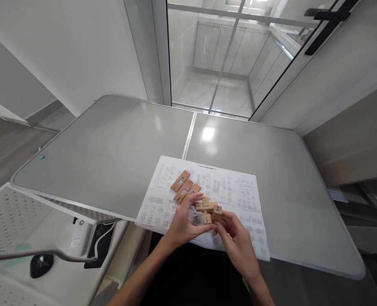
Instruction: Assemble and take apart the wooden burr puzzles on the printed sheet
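My left hand (182, 226) and my right hand (235, 240) meet over the near edge of a grey table (112, 148), both closed on a small cluster of interlocked wooden puzzle pieces (209, 209). Some of the pieces bear dark marks. The left fingers pinch the cluster from the left, the right fingers from below and the right. Three loose notched wooden bars (184, 187) lie side by side just beyond the left hand. Everything rests above a printed instruction sheet (239, 193) with many small diagrams.
A white perforated cart (12, 212) stands at the lower left with a black mouse (41, 264), a cable and a dark phone-like device (98, 245). Behind the table is a glass door (227, 55) with a black handle (330, 21).
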Motion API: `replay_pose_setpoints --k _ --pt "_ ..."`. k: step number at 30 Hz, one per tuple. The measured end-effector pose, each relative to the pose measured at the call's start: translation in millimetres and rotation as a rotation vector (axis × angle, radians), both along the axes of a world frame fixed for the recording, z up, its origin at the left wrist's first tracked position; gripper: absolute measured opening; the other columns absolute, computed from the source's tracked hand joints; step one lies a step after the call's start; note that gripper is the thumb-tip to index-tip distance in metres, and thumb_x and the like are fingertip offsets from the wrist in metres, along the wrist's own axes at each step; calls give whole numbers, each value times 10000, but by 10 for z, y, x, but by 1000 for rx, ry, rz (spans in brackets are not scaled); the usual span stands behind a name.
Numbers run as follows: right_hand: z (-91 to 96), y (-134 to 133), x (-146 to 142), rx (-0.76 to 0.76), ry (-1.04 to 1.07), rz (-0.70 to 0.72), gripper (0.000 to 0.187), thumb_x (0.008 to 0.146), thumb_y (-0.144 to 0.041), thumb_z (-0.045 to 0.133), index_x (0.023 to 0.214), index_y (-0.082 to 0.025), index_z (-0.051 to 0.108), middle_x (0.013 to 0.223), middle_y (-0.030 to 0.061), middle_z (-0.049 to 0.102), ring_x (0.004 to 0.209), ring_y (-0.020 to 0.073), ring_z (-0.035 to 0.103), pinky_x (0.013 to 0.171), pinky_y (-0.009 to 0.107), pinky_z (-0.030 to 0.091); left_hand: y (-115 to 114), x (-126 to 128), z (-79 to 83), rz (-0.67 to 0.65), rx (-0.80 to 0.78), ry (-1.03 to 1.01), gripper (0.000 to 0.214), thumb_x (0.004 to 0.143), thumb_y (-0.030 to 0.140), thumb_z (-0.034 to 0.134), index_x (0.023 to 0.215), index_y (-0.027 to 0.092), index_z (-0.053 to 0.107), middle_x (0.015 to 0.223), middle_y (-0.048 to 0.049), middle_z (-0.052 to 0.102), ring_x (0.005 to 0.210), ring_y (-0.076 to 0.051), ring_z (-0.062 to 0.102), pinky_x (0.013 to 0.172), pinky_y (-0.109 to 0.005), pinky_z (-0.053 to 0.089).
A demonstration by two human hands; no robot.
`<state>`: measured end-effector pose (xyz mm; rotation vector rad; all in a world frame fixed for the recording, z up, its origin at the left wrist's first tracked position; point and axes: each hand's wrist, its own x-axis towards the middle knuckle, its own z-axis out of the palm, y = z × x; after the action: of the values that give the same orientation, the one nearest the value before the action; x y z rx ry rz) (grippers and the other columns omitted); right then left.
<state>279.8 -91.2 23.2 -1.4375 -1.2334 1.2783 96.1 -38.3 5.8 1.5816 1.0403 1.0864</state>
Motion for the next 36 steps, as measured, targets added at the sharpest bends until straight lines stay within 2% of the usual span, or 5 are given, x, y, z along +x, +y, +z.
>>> replay_pose_setpoints --k 3,8,14,26,36 --pt "-34 -33 -18 52 -81 -22 288 1034 -431 617 1240 -231 611 1293 142 737 1124 274 740 912 400 633 0 -2 -1 0 -21 5 774 745 352 935 1397 262 527 1359 -101 680 1186 -268 698 1052 -443 558" --pt "-68 -79 -17 31 -150 -84 347 1025 -441 613 1290 -239 518 1219 147 779 1061 276 786 842 373 655 4 -6 2 -7 -40 7 835 682 376 976 1383 265 535 1309 -83 707 1183 -270 698 1054 -434 556" --pt "-54 -83 -4 18 -252 -61 345 1036 -465 572 1294 -257 480 1149 125 805 1072 277 787 803 337 645 11 -15 39 -33 -81 3 898 630 409 1002 1379 259 531 1274 -88 727 1202 -295 697 1062 -448 551" --pt "38 -116 12 -51 -299 -24 292 1055 -481 514 1247 -273 446 1190 138 766 927 258 768 721 345 618 15 -12 25 -37 -73 18 857 609 423 1007 1323 230 576 1221 -90 742 1125 -285 724 996 -424 572" --pt "138 -43 9 -73 -225 48 263 1063 -492 505 1209 -288 424 1168 106 765 761 210 720 685 323 579 17 -14 33 -25 -68 13 747 643 426 988 1248 235 594 1214 -75 731 1102 -262 716 1003 -416 563"
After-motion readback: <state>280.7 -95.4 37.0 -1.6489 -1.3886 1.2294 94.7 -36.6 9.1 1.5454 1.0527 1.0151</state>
